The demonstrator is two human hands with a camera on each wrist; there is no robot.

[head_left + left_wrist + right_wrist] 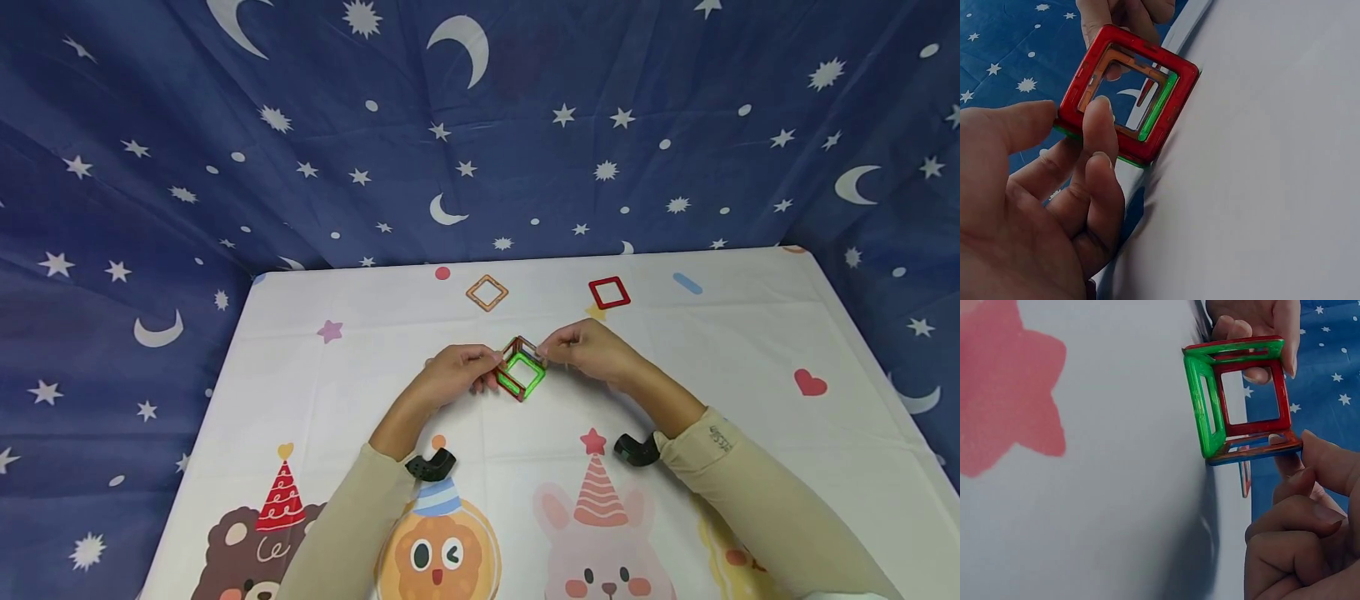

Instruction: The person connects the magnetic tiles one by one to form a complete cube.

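Observation:
An open-sided box of square magnetic tile frames [536,386] stands between the two hands near the middle of the table. Green, red, orange and blue frames show in it. My left hand [450,375] pinches a corner on its left side, next to a red tile [1175,109] in the left wrist view. From the other side, my right hand [588,348] pinches the box with thumb and forefinger. In the right wrist view, that grip is at the end of a blue tile [1254,454]. A green tile [1200,412] forms another wall there.
Farther back on the table lie a loose orange tile frame [487,293] and a loose red tile frame [610,292]. The white tablecloth [300,400] carries printed animals, stars and a heart. A dark blue curtain [525,167] with moons and stars hangs behind.

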